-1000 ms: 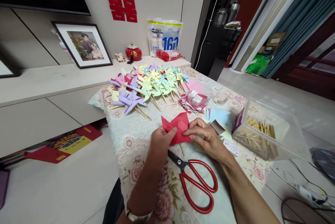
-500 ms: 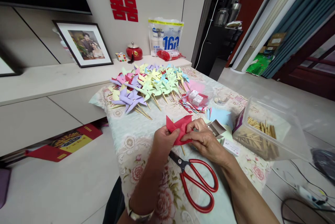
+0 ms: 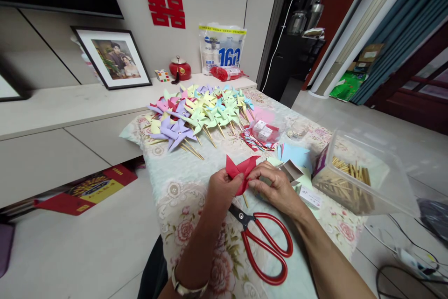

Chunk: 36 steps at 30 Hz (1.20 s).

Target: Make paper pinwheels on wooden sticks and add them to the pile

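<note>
A red paper pinwheel [image 3: 241, 168] with folded points is held above the table. My left hand [image 3: 224, 188] pinches it from the left, thumb across the front. At its right side my right hand [image 3: 273, 182] is closed, thumb and forefinger together at the paper's edge; anything small between those fingertips is hidden. Below the paper a thin wooden stick [image 3: 245, 200] shows. Red-handled scissors [image 3: 262, 243] lie on the floral tablecloth just under my hands, their blade tips hidden by my left wrist.
Finished pinwheels [image 3: 206, 110] on sticks cover the table's far side. To the right are a bag of red paper [image 3: 264, 132], blue paper sheets [image 3: 296, 155], an opened small box [image 3: 291, 171], a white box [image 3: 308, 196] and a clear plastic bin [image 3: 388, 187] holding wooden sticks [image 3: 346, 182].
The right hand's fingers have shifted to the pinwheel's right edge, uncovering more of the red paper. Both hands and the pinwheel sit slightly further right in view.
</note>
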{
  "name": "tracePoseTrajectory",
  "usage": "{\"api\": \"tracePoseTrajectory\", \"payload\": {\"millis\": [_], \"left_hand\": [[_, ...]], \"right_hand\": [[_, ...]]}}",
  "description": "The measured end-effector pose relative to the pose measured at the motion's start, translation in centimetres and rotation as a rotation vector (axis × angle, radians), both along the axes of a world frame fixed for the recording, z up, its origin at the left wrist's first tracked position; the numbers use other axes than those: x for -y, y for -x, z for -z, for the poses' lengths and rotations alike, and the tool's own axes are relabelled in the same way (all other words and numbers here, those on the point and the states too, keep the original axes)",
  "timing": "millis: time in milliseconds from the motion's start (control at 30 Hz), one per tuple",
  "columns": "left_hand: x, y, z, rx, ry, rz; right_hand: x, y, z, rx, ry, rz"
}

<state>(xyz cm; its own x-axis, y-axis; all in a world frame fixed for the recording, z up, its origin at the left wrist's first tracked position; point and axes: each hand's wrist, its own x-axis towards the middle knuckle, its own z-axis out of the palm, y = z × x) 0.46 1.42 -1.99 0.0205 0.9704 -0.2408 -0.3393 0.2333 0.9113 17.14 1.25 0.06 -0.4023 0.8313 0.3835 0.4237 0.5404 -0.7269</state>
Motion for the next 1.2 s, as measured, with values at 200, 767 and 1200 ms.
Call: {"api": "tracePoseTrajectory", "payload": {"millis": [200,767,1200], "left_hand": [[-0.2,-0.1,0.2,-0.006,0.009,-0.016],[-0.2,-0.3,0.5,-0.017,0.009,-0.010],[-0.2,-0.1,0.4,-0.004,0.016,0.006]], "right_hand": [[0.2,0.2,-0.2,-0.013,0.124,0.046],[-0.1,0.4,0.5,-0.069,0.241,0.123],[0.0,-0.1,0.0,-0.069,0.310,0.003]]}}
